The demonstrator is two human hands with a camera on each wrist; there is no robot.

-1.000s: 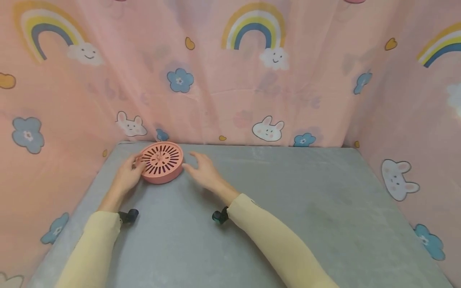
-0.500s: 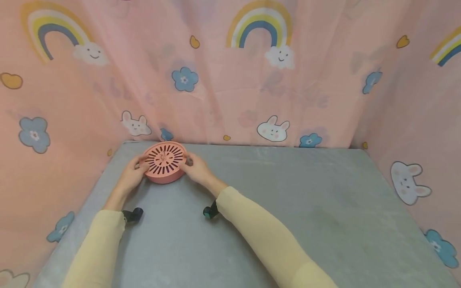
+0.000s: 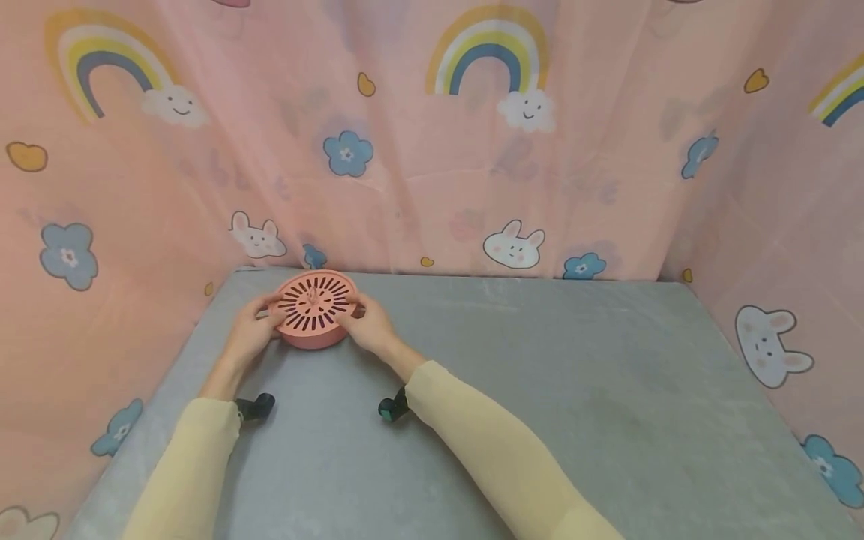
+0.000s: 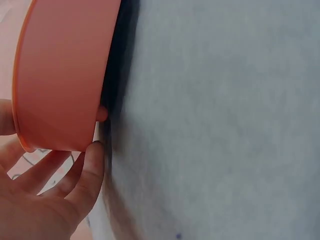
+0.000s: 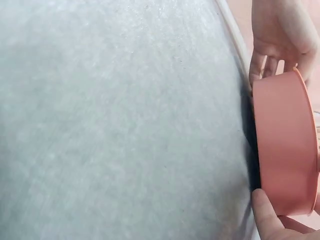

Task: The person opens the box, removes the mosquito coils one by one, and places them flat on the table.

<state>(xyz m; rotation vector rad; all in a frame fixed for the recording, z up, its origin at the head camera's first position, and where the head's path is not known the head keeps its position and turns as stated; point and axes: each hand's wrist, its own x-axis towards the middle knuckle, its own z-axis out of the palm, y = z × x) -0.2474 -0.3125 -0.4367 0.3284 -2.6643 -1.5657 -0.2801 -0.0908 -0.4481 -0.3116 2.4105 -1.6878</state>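
A round pink box [image 3: 316, 306] with a slotted lid stands near the back left of the grey table. Its lid carries radiating slots and a small raised piece in the centre. My left hand [image 3: 247, 335] holds the box's left side, thumb over the rim and fingers at the lower edge. From the right, my right hand [image 3: 371, 330] grips the opposite side the same way. In the left wrist view the smooth side wall [image 4: 65, 75] shows, with fingertips right at the bottom edge and a dark shadow beneath. The right wrist view shows both hands around the box [image 5: 286, 145].
The grey-covered table [image 3: 513, 405] spreads to the right and front of the box. Pink printed curtains [image 3: 405, 187] rise close behind it and along both sides. A small dark camera [image 3: 256, 407] sits on my left wrist, another [image 3: 394, 406] on my right.
My right hand, apart from the box a second ago, has moved left and closed on its side. The left hand keeps its place on the box. The whole head view has shifted slightly.
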